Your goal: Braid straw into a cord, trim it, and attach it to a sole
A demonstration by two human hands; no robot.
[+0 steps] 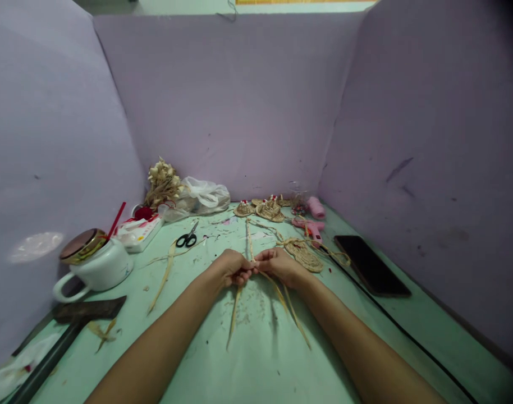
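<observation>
Left hand [234, 267]: fingers and thumb closed in a pinch on the straw braid, low on it.
Right hand [282, 265]: pinching right beside the left, fingertips together or nearly so; exact grip too small to tell.
Straw braid [248, 233]: between the hands, narrow finished-looking length running away from the person across the middle of the worktop [252, 373].
Loose strands [234, 317]: hang toward the person below the hands, one under the left, two under the right; looks like unbraided ends.
Step in hand: probably braiding, at the point where braid meets loose strands.
Next move calls for: likely one hand pinning the crossing, the other freeing a strand, laying it over and pulling snug; slack here could loosen the plait.
Coiled straw piece [303, 255]: flat, just beyond the right hand, apart from the fingers.
Spare straw strip [163, 278]: left of the left hand, out of grip.
Scissors [186, 240]: lying beyond the left hand, untouched.
Glue gun [311, 229]: pink, far right, near miniature straw hats [269, 210], untouched.
</observation>
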